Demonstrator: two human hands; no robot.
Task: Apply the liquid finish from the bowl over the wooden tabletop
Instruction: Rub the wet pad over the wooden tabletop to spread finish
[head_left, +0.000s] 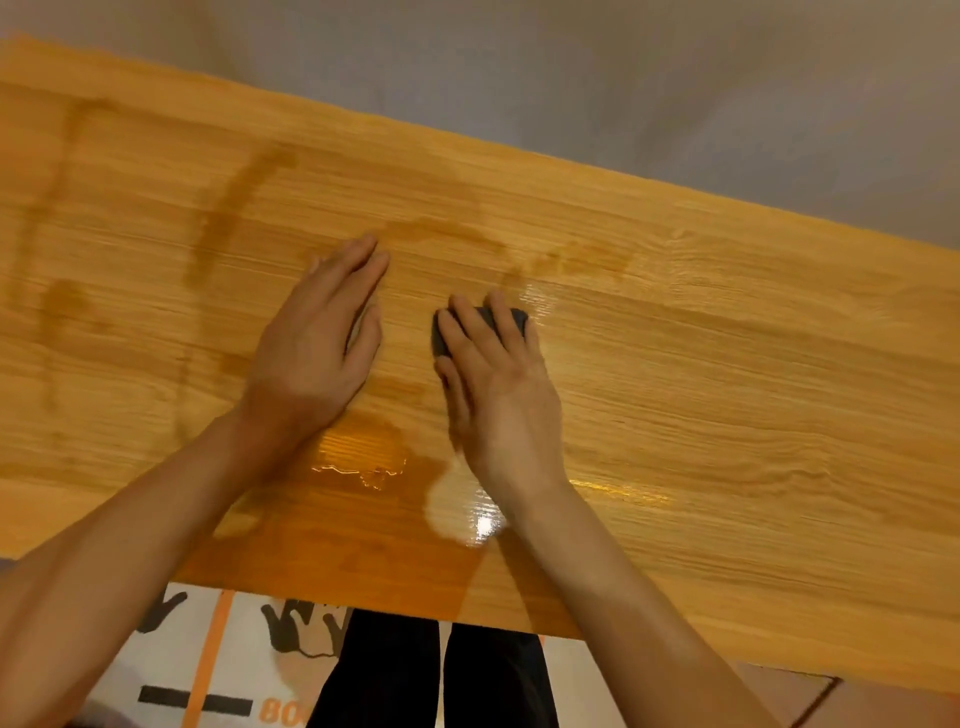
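The wooden tabletop (727, 364) fills most of the view, its grain running left to right. Wet glossy finish (363, 457) shines on it near the front edge, and darker streaks mark the left half. My right hand (498, 395) presses a small dark applicator pad (514, 317) flat against the wood, fingers straight over it. My left hand (317, 343) rests flat on the tabletop just left of it, fingers straight and holding nothing. The bowl is out of view.
A grey wall (623, 78) runs behind the far edge of the table. Below the near edge are my dark trouser legs (431, 675) and a white floor sheet with orange and black print (208, 675).
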